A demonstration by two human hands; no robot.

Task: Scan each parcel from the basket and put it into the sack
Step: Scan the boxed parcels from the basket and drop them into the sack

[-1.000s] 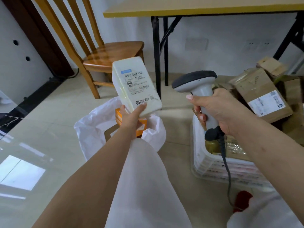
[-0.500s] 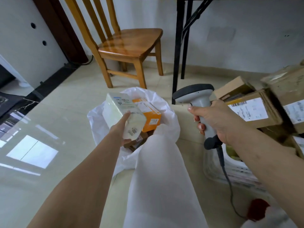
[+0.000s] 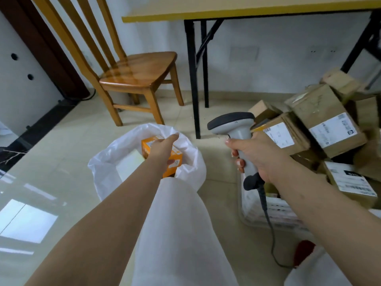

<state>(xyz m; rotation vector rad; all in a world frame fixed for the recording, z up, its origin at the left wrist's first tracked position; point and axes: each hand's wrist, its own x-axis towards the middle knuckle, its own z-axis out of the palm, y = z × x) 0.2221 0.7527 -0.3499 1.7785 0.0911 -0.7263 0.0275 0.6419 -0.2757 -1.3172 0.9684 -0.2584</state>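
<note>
Released since half a second ago: white parcel (image 3: pixel 129 165), formerly in my left hand (image 3: pixel 162 148), now lying inside the sack (image 3: pixel 107 162), blurred, so possibly not yet settled.

Item 1, left hand: over the sack mouth, fingers straight and slack, holding nothing, hovering above the orange parcel (image 3: pixel 174 159).

Item 2, right hand (image 3: pixel 257 155): fingers wrapped round the grip of the scanner (image 3: pixel 233 125), head pointing left, cable trailing down to the floor.

Item 3, sack: white plastic, mouth open, on the tiled floor between chair (image 3: pixel 140 73) and my knee. Contents seen: orange parcel against the far wall, white parcel beside it on the left.

Item 4, basket (image 3: pixel 268 211): pale slatted plastic, at my right, under the scanner hand. Cardboard boxes (image 3: pixel 321 118) with printed labels are heaped in and behind it; where the basket ends and the heap begins I cannot tell.

Status, as I judge it: this parcel's scan-and-drop is done; many parcels remain. Next, my free left hand should cross to the basket for another box and turn its label toward the scanner.
</note>
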